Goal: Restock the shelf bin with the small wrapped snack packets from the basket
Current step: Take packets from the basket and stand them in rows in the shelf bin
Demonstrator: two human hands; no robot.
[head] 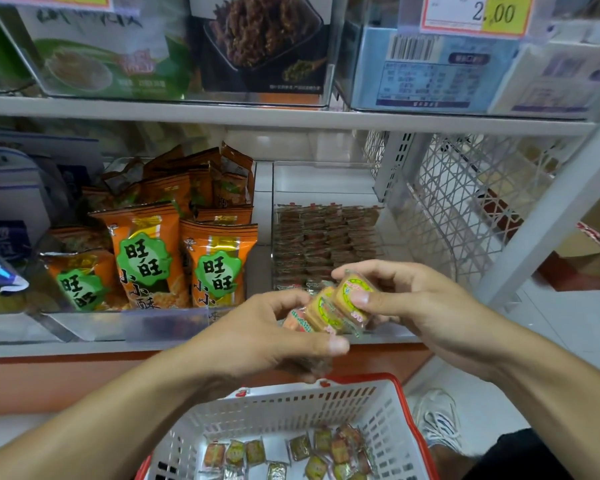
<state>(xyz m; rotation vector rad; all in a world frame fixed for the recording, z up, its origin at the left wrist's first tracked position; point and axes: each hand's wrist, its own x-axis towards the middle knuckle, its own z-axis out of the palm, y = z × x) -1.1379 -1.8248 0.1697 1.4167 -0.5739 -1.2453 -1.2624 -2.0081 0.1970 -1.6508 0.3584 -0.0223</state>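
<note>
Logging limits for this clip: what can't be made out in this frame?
- Count of packets held: head view, left hand and right hand cover part of the stack.
- Packet print: blurred, too small.
- Basket contents: cut off by the bottom edge.
- Shelf bin front rows: hidden behind the hands.

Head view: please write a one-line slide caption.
Both hands hold wrapped snack packets between basket and shelf bin.

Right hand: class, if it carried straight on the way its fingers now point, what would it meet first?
The right hand points left, so probably the small stack of snack packets it pinches, then the left hand; depth is unclear.
</note>
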